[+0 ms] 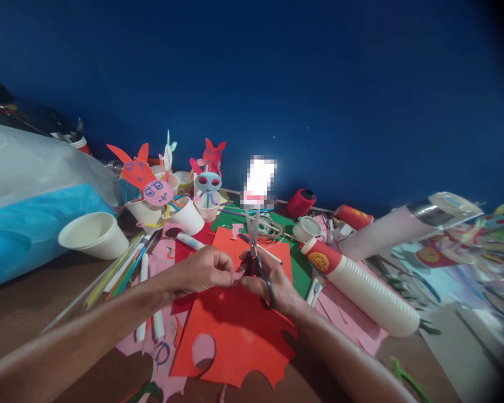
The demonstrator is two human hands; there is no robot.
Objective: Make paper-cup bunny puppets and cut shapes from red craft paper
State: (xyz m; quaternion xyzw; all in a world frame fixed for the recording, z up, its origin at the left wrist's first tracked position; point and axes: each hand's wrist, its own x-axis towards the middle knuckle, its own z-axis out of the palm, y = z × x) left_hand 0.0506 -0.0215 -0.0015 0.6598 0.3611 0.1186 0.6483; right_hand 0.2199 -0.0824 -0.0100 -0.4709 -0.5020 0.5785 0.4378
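Note:
My left hand (210, 270) pinches a small piece of pink paper (237, 275) above the orange sheet. Dark-handled scissors (254, 235) are in my right hand (276, 282), with the blades pointing up and away from me. The right fingertips also come close to the pink piece; whether they touch it I cannot tell. Below both hands lies the orange paper (239, 330), its near edge cut in curved notches and a rounded hole through it. Red and green sheets (304, 263) show from under it.
Paper cups with animal-face cutouts (145, 179) stand at the back left. An empty white cup (94, 235) and markers (128, 268) are at left. A long stack of paper cups (365, 291) lies at right, near a plastic-wrapped roll (407, 221). A bright phone-like screen (259, 178) stands ahead.

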